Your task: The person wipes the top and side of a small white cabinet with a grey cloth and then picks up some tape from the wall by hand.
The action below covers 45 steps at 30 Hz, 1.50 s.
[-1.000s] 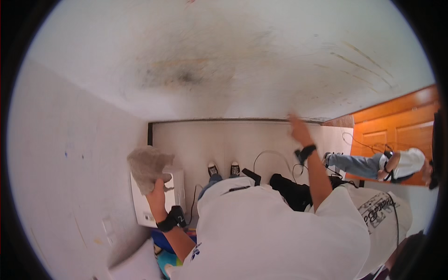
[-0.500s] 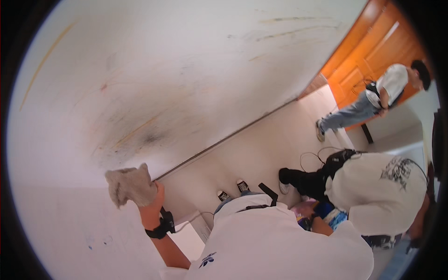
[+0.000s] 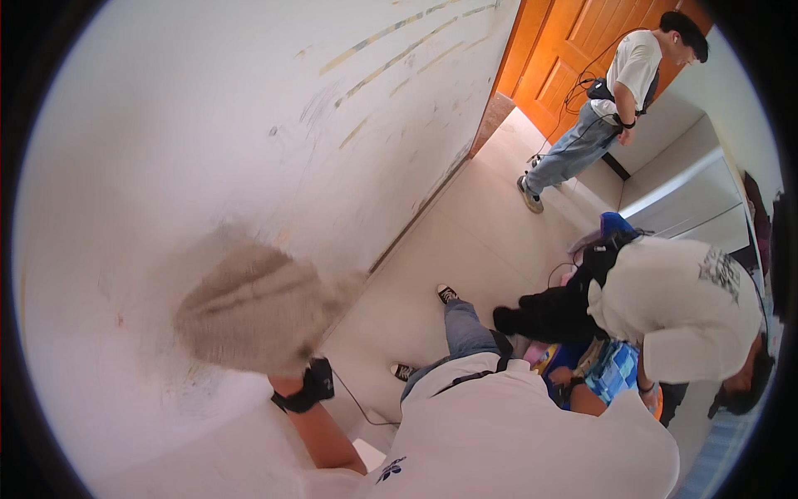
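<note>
A grey-brown cloth (image 3: 249, 312), spread broad and partly blurred, is held up against the marked white wall (image 3: 208, 125). My left hand (image 3: 291, 384) has hold of it at its lower edge. The cloth hides most of that hand's fingers, and a black band circles the wrist. My right hand (image 3: 562, 376) hangs low at my right side, beside a blue plaid cloth (image 3: 613, 370) and some pink, yellow and dark blue things. It is small and partly hidden, so its grip does not show.
Dark and yellowish streaks mark the upper wall. A bent-over person (image 3: 690, 308) is close on my right, among coloured items. Another person (image 3: 619, 100) stands farther off by an orange door (image 3: 569, 58). A cable (image 3: 357, 403) trails from my left wrist. White cabinets (image 3: 698, 183) stand at right.
The cloth, bunched in my left hand before, is now spread wide on the wall over the dark smudged patch. My view has turned, and my feet stand farther apart.
</note>
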Available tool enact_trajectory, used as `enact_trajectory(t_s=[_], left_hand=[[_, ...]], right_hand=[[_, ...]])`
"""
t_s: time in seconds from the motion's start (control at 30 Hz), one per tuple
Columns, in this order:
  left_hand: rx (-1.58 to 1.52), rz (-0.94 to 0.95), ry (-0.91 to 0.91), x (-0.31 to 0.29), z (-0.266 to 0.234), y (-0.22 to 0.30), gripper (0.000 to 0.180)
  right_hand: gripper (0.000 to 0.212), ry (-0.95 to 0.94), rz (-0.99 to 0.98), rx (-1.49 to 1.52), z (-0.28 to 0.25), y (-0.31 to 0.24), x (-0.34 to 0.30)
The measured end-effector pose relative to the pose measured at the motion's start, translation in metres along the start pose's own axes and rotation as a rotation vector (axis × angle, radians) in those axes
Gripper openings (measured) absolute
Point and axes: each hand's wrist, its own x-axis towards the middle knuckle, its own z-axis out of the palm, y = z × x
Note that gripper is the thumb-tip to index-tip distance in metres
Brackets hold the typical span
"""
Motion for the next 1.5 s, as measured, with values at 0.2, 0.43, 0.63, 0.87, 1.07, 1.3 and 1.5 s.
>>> enact_trajectory(t_s=[0.2,0.43,0.63,0.87,1.07,1.3,1.5], left_hand=[[0.199,-0.063,0.175,0.067,0.021,0.016,0.032],[0.249,-0.258,0.426,0.081,0.067,0.057,0.032],[0.366,-0.379,0.542,0.077,0.062,0.095,0.032],[0.45,-0.468,0.675,0.052,0.035,0.103,0.032],[0.472,-0.491,0.725,0.042,0.02,0.101,0.033],[0.459,-0.433,0.755,0.053,0.011,0.103,0.033],[0.396,-0.336,0.764,0.084,0.016,0.109,0.033]], right_hand=[[0.032,-0.226,0.103,0.482,-0.071,-0.052,0.133],[0.029,0.403,0.104,0.293,-0.384,0.085,0.329],[0.06,1.355,-0.485,0.344,-0.791,-0.016,0.302],[0.08,1.802,-0.808,0.284,-0.942,-0.18,0.206],[0.068,1.985,-0.789,0.362,-0.969,-0.209,0.215],[0.049,1.952,-0.885,0.591,-0.979,-0.212,0.191],[0.034,1.852,-0.892,0.933,-0.996,-0.204,0.193]])
